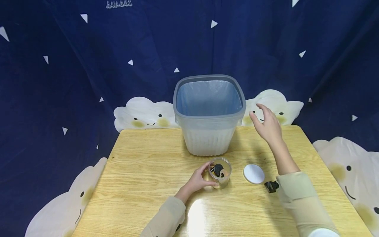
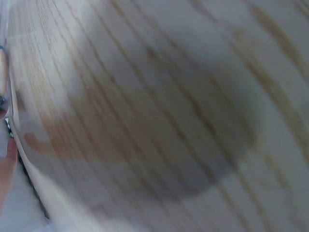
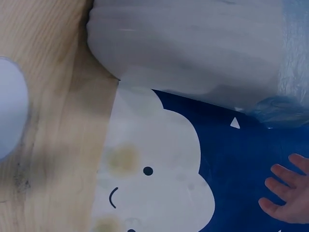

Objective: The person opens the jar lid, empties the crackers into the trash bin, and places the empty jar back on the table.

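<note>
My left hand (image 1: 199, 180) grips the side of a clear round jar (image 1: 224, 183), thumb in front and fingers behind. Inside the uncovered jar lie a dark round piece (image 1: 218, 169), perhaps a sandwich cookie, and some tan pieces. The left wrist view shows mostly blurred wood grain, with a bit of a finger (image 2: 6, 166) at its left edge. My right hand (image 1: 268, 126) is raised beside the bin, fingers spread and holding nothing; its fingers (image 3: 285, 191) also show in the right wrist view. A white round lid (image 1: 254, 173) lies flat right of the jar.
Behind the jar stands a pale bin (image 1: 208, 140) with a grey-blue rim and a blue liner. A small black object (image 1: 271, 186) shows beside the right sleeve. The wooden table (image 1: 142, 158) backs onto a dark blue curtain (image 1: 148, 49) with white clouds.
</note>
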A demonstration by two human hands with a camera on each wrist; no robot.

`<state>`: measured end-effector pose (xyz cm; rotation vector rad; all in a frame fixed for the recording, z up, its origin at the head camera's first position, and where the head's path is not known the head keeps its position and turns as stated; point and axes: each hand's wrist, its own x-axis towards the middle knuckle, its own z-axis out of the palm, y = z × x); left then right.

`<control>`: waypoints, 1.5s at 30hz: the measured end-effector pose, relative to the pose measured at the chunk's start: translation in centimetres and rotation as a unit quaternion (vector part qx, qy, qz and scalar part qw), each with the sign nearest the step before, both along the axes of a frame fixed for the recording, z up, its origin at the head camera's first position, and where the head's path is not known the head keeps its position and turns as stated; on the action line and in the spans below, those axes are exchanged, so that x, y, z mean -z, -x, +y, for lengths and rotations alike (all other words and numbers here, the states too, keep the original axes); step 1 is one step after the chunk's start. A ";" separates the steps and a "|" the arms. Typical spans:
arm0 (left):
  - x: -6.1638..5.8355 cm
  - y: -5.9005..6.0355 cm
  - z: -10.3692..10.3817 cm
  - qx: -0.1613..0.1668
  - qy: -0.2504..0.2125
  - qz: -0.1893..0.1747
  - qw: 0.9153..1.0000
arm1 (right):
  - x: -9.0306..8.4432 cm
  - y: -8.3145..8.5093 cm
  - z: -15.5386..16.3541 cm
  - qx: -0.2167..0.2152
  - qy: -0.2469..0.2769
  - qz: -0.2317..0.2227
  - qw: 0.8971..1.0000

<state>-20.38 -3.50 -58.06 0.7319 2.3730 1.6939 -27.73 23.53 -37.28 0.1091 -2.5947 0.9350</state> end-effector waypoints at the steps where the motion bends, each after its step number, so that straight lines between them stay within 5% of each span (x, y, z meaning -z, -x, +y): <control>1: 0.0 0.0 0.0 0.000 0.000 0.001 1.000 | -0.2 0.1 -0.1 0.000 -0.002 0.000 1.000; 17: 0.2 0.0 0.0 -0.002 0.002 0.003 1.000 | -2.4 1.9 -1.3 -0.002 -0.026 0.009 1.000; 26: 0.1 0.1 0.0 0.001 -0.005 0.000 1.000 | -4.1 3.2 -1.8 0.009 -0.073 -0.033 0.997; 45: -0.7 -0.3 0.0 -0.002 0.003 0.009 1.000 | -6.6 6.1 -3.0 0.006 -0.213 -0.116 0.970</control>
